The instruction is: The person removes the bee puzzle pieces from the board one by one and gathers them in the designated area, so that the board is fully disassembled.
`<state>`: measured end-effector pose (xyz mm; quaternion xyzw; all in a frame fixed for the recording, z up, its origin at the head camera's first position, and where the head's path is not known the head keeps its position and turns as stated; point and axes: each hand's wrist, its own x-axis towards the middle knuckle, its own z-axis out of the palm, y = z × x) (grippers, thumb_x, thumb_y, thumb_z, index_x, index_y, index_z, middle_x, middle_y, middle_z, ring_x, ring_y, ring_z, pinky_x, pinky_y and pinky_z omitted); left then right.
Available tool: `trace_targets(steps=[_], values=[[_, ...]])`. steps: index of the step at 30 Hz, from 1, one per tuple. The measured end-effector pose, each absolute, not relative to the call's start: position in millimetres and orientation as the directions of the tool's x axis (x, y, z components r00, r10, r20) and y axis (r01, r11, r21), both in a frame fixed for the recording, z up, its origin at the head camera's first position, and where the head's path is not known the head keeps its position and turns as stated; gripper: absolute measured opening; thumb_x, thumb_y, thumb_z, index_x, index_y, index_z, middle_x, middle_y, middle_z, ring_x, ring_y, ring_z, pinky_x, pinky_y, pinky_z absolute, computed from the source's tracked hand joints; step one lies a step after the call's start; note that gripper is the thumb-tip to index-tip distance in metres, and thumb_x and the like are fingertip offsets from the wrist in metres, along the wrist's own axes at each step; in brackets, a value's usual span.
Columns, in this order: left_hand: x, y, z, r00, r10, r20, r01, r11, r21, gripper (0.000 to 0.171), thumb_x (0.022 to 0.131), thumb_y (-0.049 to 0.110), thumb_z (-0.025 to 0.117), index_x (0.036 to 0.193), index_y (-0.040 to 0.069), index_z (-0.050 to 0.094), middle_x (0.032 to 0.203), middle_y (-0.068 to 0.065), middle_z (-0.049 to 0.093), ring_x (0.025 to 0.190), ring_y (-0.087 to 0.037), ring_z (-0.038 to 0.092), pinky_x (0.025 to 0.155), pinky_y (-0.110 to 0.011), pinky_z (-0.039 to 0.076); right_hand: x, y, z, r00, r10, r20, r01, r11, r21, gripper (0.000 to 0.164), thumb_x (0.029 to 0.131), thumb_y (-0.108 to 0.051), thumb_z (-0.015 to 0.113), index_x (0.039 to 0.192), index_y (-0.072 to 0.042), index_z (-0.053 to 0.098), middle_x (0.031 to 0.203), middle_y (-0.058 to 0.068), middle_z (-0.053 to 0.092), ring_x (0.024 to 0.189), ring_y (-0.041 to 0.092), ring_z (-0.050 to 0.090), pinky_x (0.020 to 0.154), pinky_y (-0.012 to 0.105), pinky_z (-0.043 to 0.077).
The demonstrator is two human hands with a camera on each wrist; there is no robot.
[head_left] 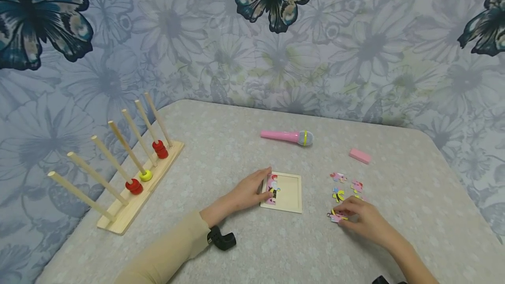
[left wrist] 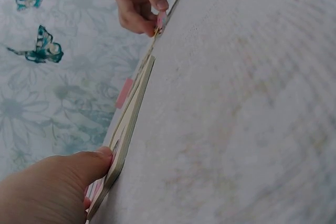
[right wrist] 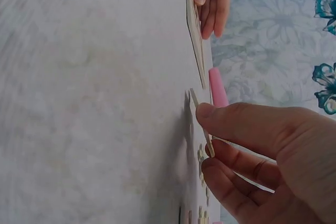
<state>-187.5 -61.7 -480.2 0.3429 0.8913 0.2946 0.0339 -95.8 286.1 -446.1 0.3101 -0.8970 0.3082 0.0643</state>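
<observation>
My left hand grips the left edge of a shallow wooden puzzle tray, its thumb lying over the rim. Along the tray's left side sits a strip of fitted picture pieces, partly covered by that thumb. To the right, my right hand pinches a pink and yellow jigsaw piece between thumb and fingers. In the right wrist view this piece is seen edge-on, tilted just above the table. Several loose jigsaw pieces lie beyond the right hand, some partly hidden by it.
A pink toy microphone lies behind the tray. A pink block rests at the back right. On the left stands a wooden peg stand with red rings and a yellow ring. The patterned wall borders the table's back.
</observation>
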Motion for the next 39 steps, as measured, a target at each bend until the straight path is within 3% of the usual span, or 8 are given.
trace_targets(steps=[5, 10, 16, 25, 29, 39], values=[[-187, -64, -481, -0.767, 0.625, 0.143, 0.587, 0.595, 0.548, 0.075, 0.091, 0.037, 0.062, 0.147, 0.001, 0.027, 0.147, -0.014, 0.035, 0.135, -0.025, 0.032, 0.110, -0.037, 0.027, -96, 289, -447, -0.802, -0.520, 0.295, -0.593, 0.631, -0.500, 0.031, 0.070, 0.000, 0.080, 0.098, -0.009, 0.070, 0.093, -0.004, 0.060, 0.077, 0.010, 0.058, 0.059, 0.023, 0.050], [-186, -66, -480, -0.771, 0.619, 0.147, 0.582, 0.594, 0.555, 0.076, 0.091, 0.037, 0.062, 0.147, 0.000, 0.027, 0.147, -0.015, 0.035, 0.135, -0.026, 0.032, 0.110, -0.037, 0.026, -105, 278, -433, -0.831, -0.480, 0.282, -0.555, 0.673, -0.489, 0.026, 0.076, -0.005, 0.078, 0.100, -0.008, 0.069, 0.092, -0.004, 0.061, 0.079, 0.014, 0.058, 0.065, 0.028, 0.052], [-187, -68, -479, -0.786, 0.600, 0.147, 0.564, 0.600, 0.567, 0.079, 0.090, 0.038, 0.064, 0.148, 0.001, 0.026, 0.145, -0.015, 0.038, 0.133, -0.026, 0.034, 0.109, -0.038, 0.028, -134, 234, -415, -0.849, -0.447, 0.281, -0.526, 0.664, -0.532, 0.024, 0.082, -0.011, 0.074, 0.105, -0.005, 0.069, 0.098, 0.002, 0.067, 0.084, 0.017, 0.063, 0.071, 0.037, 0.054], [-187, -66, -481, -0.788, 0.593, 0.164, 0.565, 0.591, 0.575, 0.080, 0.088, 0.040, 0.065, 0.147, 0.000, 0.028, 0.143, -0.016, 0.039, 0.132, -0.026, 0.036, 0.107, -0.038, 0.032, -176, 162, -433, -0.820, -0.550, 0.158, -0.498, 0.550, -0.670, 0.023, 0.088, -0.013, 0.068, 0.108, -0.001, 0.068, 0.103, 0.007, 0.068, 0.090, 0.019, 0.063, 0.078, 0.031, 0.053], [-187, -65, -480, -0.777, 0.601, 0.186, 0.582, 0.575, 0.574, 0.079, 0.088, 0.040, 0.066, 0.145, -0.001, 0.030, 0.142, -0.017, 0.040, 0.131, -0.027, 0.037, 0.106, -0.039, 0.033, -184, 146, -442, -0.808, -0.567, 0.158, -0.519, 0.559, -0.647, 0.021, 0.087, -0.008, 0.067, 0.106, 0.001, 0.068, 0.100, 0.008, 0.068, 0.088, 0.019, 0.064, 0.077, 0.029, 0.053], [-186, -65, -480, -0.774, 0.604, 0.190, 0.589, 0.575, 0.568, 0.078, 0.088, 0.040, 0.066, 0.144, -0.002, 0.030, 0.141, -0.017, 0.041, 0.131, -0.027, 0.037, 0.106, -0.039, 0.033, -179, 131, -453, -0.848, -0.464, 0.255, -0.520, 0.636, -0.570, 0.017, 0.082, -0.002, 0.070, 0.099, 0.000, 0.070, 0.094, 0.008, 0.068, 0.084, 0.018, 0.064, 0.074, 0.033, 0.053]])
